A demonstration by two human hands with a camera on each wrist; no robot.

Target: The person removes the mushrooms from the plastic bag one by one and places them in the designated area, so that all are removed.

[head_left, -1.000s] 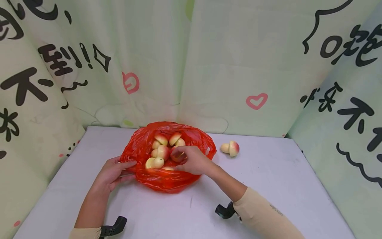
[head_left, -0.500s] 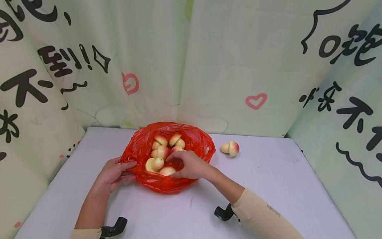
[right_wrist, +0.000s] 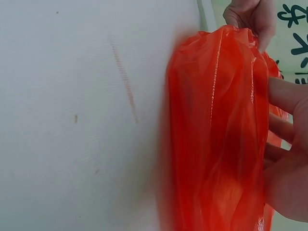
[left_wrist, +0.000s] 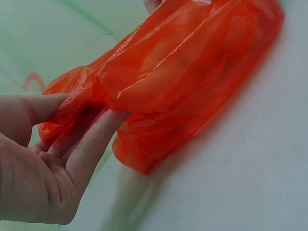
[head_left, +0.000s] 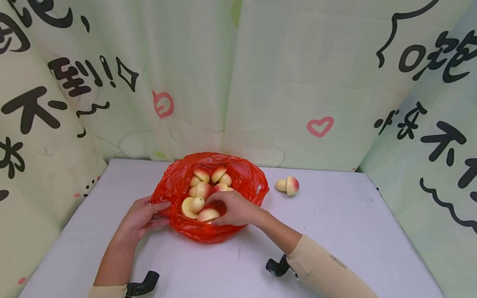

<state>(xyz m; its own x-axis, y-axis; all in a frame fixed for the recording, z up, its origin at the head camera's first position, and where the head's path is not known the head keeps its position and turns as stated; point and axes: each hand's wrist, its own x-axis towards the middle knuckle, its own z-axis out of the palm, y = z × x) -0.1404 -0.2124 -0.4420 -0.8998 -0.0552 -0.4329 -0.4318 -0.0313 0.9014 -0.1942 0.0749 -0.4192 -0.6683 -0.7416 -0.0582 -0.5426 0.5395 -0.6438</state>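
A red plastic bag [head_left: 244,178] sits wide-mouthed on the table with several toy mushrooms [head_left: 203,189] inside, cream-coloured with pinkish-red caps. On the bag's left side, my left hand [head_left: 141,217] pinches its edge, thumb above and fingers below; the left wrist view shows the plastic [left_wrist: 163,77] between them. My right hand [head_left: 238,209] reaches over the right rim into the bag. Its thumb and fingers curl around a mushroom [head_left: 208,214] near the front. In the right wrist view the bag [right_wrist: 216,130] hides the fingertips.
One more toy mushroom [head_left: 287,185] lies on the white table [head_left: 335,231], to the right of the bag. A pale printed curtain [head_left: 272,82] encloses the table's back and sides. Black devices [head_left: 143,284] are strapped at both wrists.
My right hand has moved slightly toward me and left inside the bag, and the front mushroom shows more fully. My left hand keeps its place on the bag's edge.
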